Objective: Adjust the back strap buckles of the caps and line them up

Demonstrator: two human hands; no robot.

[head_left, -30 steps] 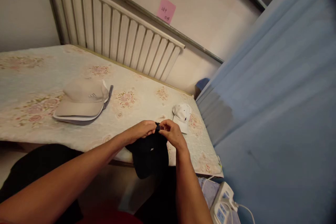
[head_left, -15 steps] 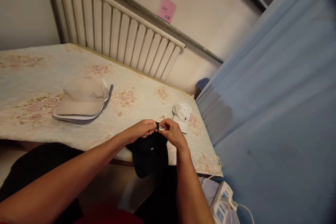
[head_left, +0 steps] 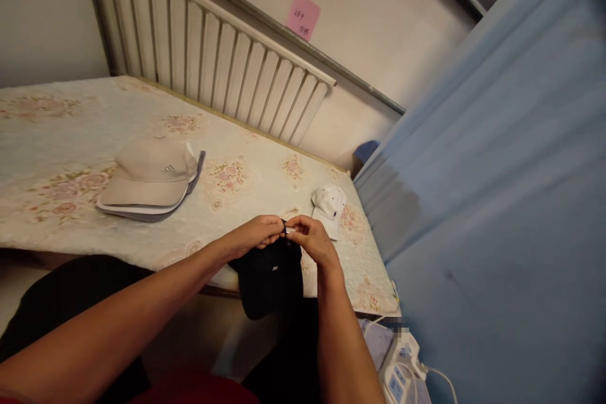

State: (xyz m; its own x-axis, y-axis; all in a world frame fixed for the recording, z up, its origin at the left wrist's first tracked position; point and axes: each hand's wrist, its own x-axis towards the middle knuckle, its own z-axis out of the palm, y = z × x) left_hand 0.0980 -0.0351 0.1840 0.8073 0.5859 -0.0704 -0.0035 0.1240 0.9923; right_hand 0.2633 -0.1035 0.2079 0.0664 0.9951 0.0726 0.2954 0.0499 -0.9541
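A black baseball cap (head_left: 267, 281) with a small light logo hangs brim-down from both hands, over the near edge of the bed. Closed around its dark strap is my left hand (head_left: 259, 231). My right hand (head_left: 312, 238) pinches a small shiny metal buckle (head_left: 290, 230) at the strap's end, partly hidden by the fingers. A white cap (head_left: 327, 209) with a small dark logo lies on the bed just beyond my right hand. Off to the left, a beige cap (head_left: 154, 170) sits on top of a white and a grey one, all nested together.
The bed (head_left: 237, 136) has a pale floral cover. Behind it are a white radiator (head_left: 213, 50) and a wall with a pink note (head_left: 303, 16). A blue curtain (head_left: 492, 202) hangs at the right. A power strip (head_left: 401, 369) with cables sits at lower right.
Both hands stay almost in place at the strap and buckle. The fingers of my right hand have shifted very slightly, and the black cap has barely moved.
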